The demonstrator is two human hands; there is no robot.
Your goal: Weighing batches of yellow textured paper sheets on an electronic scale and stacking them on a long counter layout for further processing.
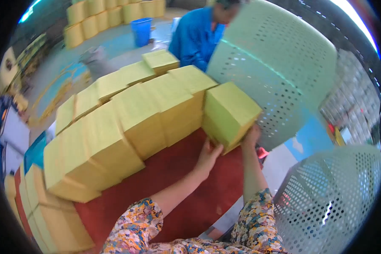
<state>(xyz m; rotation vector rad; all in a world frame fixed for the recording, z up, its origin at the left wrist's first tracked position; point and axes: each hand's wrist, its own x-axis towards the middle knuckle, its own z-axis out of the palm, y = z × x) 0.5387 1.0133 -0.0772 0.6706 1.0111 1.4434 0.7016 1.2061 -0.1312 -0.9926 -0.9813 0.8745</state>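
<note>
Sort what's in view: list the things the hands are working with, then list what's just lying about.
In hand:
- yellow paper stack, gripped by left hand and right hand
- row of yellow stacks beside it
- red table

Lying about:
- green perforated basket
- second perforated basket
- blue bucket
- far yellow bundles
- person in blue

A: Items obscured by the yellow paper stack (229, 114)?
B: Fingertips of the left hand (208, 155) and the right hand (251, 136) are concealed beneath its lower edge; the grip cannot be judged.

A: Items cut off?
B: The lower perforated basket (330, 199) is truncated by the rim. The person in blue (194, 36) is partly hidden behind the upper perforated basket (279, 72).

A: Items blurred?
B: Shelving at the left rim (12, 72) is recorded as indistinct.
</note>
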